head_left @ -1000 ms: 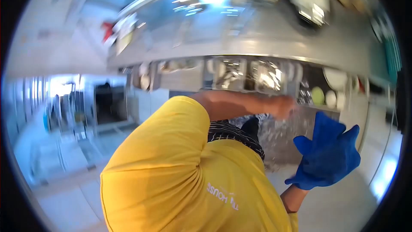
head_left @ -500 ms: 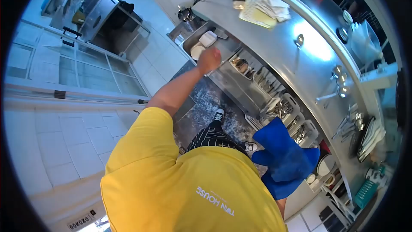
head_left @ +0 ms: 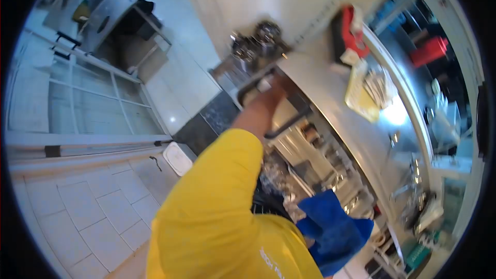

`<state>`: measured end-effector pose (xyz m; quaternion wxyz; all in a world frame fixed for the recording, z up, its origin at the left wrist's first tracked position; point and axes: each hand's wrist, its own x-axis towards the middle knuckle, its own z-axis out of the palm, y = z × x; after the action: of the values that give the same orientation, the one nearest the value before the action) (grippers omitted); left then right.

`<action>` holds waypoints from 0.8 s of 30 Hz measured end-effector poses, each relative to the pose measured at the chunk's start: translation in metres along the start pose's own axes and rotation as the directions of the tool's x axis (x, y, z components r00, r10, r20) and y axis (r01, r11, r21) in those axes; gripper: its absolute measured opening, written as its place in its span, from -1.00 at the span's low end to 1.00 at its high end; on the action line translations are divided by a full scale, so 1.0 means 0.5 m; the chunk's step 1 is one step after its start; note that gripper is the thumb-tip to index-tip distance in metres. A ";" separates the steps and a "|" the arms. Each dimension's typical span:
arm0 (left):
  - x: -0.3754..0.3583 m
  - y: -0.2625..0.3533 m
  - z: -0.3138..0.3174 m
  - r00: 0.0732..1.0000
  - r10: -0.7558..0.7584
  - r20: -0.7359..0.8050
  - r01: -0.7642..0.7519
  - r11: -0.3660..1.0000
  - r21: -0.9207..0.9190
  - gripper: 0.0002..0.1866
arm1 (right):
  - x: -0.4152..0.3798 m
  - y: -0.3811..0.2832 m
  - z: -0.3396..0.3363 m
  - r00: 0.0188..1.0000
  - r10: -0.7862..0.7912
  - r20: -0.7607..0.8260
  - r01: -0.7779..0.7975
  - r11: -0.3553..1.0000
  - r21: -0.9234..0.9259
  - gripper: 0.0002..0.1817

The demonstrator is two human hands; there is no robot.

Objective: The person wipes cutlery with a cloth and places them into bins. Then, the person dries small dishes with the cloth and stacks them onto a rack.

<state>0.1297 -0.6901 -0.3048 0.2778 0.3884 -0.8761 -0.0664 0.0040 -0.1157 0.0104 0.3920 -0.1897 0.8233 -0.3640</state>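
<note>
Evidently, the blue cloth lay over the person's right side, close against the yellow shirt, and hid the right hand, so whether that grip was clenched or loose under the fabric could not be made out. Away from it, the left arm stretched forward, and the bare left hand was at the metal pan by the near corner of the worktop, just beside a white container in it; blur and shadow hid how far that grip was open and whether it had hold of anything. Behind the pan stood two metal canisters filled with utensils, the nearer one and the farther one. Between the left hand and the cloth, blurred cutlery trays ran along below the worktop's edge. On the steel top were a yellow sheet with white papers partly over it, a red and black box near the wall and, farther right, some ladles. A red container stood beyond the raised ledge, and a teal basket sat at the lower right.
</note>
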 end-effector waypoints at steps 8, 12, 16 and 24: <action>0.067 -0.052 0.117 1.000 -0.011 -0.026 -0.016 0.533 -0.846 -0.25 | 0.112 -0.092 0.103 0.994 -0.004 0.111 0.008 0.999 -0.040 -0.05; 0.024 -0.045 0.113 0.968 -0.112 0.223 0.068 0.978 0.196 -0.35 | 0.119 -0.101 0.124 0.991 -0.007 0.133 0.015 0.998 -0.059 -0.06; 0.022 -0.023 0.035 0.977 -0.040 0.207 0.071 0.987 -0.144 -0.39 | 0.115 -0.104 0.138 0.991 -0.004 0.137 0.013 0.998 -0.069 -0.08; -0.049 0.099 -0.192 0.998 0.031 0.062 -0.003 0.914 -0.406 -0.32 | 0.116 -0.109 0.159 0.982 -0.051 0.184 0.064 0.996 -0.061 -0.11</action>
<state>0.1629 -0.6286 -0.2186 0.3234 0.3121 -0.8554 -0.2573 0.0317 -0.2225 -0.0124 0.4483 -0.2588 0.7900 -0.3286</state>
